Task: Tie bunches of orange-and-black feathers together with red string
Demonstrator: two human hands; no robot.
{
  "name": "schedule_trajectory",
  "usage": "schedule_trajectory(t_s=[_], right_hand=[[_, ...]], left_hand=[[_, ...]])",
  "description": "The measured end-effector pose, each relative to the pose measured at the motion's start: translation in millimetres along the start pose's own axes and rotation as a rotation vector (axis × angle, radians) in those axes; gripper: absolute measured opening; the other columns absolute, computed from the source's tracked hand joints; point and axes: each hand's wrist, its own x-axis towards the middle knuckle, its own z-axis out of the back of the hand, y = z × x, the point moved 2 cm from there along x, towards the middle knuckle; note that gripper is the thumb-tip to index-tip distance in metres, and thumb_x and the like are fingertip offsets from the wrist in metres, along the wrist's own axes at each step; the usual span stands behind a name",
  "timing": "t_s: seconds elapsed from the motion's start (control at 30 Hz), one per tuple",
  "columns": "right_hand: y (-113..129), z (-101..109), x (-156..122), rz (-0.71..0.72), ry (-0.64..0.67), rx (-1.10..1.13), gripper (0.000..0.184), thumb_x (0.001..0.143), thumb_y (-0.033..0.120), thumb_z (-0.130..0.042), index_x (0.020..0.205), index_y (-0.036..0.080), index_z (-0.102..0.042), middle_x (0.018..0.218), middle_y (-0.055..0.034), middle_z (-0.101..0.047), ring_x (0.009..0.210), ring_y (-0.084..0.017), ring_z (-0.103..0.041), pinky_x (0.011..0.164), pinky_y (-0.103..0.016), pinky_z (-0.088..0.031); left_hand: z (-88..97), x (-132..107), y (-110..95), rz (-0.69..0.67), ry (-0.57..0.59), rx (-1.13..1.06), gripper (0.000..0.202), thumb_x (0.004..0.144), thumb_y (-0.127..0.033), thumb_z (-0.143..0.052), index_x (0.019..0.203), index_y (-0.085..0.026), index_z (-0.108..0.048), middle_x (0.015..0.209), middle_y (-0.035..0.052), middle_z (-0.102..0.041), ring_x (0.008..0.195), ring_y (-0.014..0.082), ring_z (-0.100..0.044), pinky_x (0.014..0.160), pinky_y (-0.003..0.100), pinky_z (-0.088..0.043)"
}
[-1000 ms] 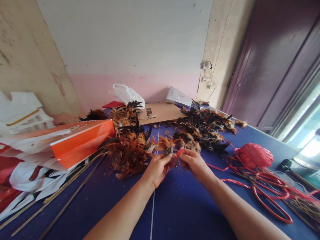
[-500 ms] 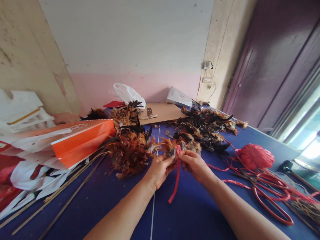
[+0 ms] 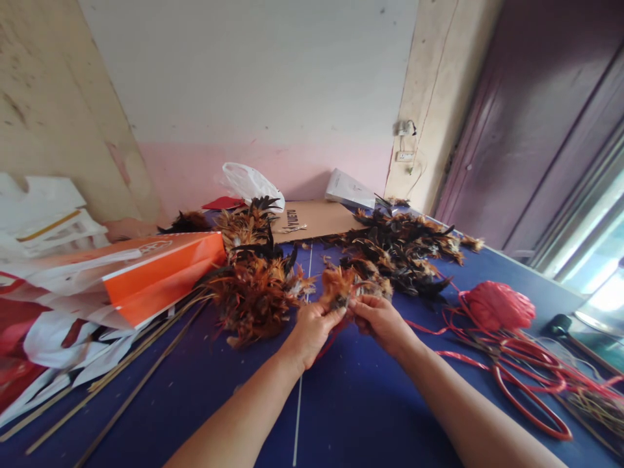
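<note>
No longer dangling clear, the red strip (image 3: 333,340) is trailing by the left hand (image 3: 312,330), pinching a feather bundle (image 3: 337,285) mid-frame; the right hand (image 3: 377,320) is seemingly pinching the strip. Slackening would be letting the bundle slip.

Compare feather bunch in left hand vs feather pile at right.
Size: the bunch is small, the pile far larger. Pose: the bunch is gripped in the left hand, the pile lies on the table. Color: the bunch's tips look orange-brown, the pile shows much black. Both are feathers.
</note>
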Motion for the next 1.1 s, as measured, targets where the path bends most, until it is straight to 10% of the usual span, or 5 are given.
schedule_trajectory(t_s=[0.57, 1.1], right_hand=[[2, -1, -2, -0.025, 0.046, 0.233, 0.019, 0.059, 0.027, -0.069, 0.064, 0.013, -0.057, 0.049, 0.0027, -0.050, 0.044, -0.005, -0.040, 0.043, -0.019, -0.028], [-3, 1, 3, 0.052, -0.121, -0.053, 0.026, 0.060, 0.037, -0.065, 0.055, 0.015, -0.051, 0.039, 0.0053, -0.043, 0.034, -0.004, -0.032, 0.037, -0.020, -0.020]], left_hand=[[11.1, 7, 8, 0.192, 0.105, -0.369, 0.005, 0.069, -0.010, -0.063, 0.072, -0.007, -0.067, 0.068, 0.0072, -0.065, 0.063, 0.0126, -0.060, 0.065, 0.024, -0.046], [2.2, 4, 2, -0.129, 0.104, 0.137, 0.019, 0.069, -0.030, -0.063, 0.077, -0.014, -0.068, 0.076, 0.0057, -0.067, 0.075, 0.0181, -0.059, 0.075, 0.029, -0.042]])
